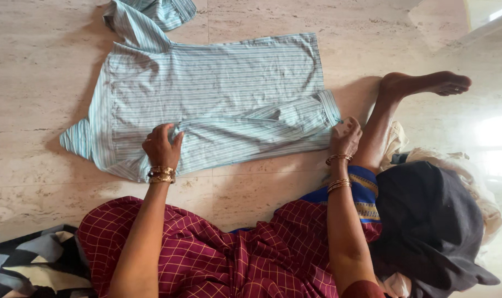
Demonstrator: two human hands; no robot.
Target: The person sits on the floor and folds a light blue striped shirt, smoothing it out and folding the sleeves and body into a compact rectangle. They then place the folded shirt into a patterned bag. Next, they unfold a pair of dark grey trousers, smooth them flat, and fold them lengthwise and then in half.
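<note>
On the pale stone floor (pixel 35 66) a light blue striped shirt (pixel 218 83) lies spread flat just ahead of the seated person. The left hand (pixel 161 144) pinches a fold along its near edge, fingers closed on the cloth. The right hand (pixel 346 136) grips the sleeve cuff (pixel 329 107), fingers curled shut, beside a heap of dark clothes (pixel 427 221).

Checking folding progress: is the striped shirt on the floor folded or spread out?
Partly folded: the striped shirt lies flat, one sleeve across its body, pinched by left hand and right hand.
</note>
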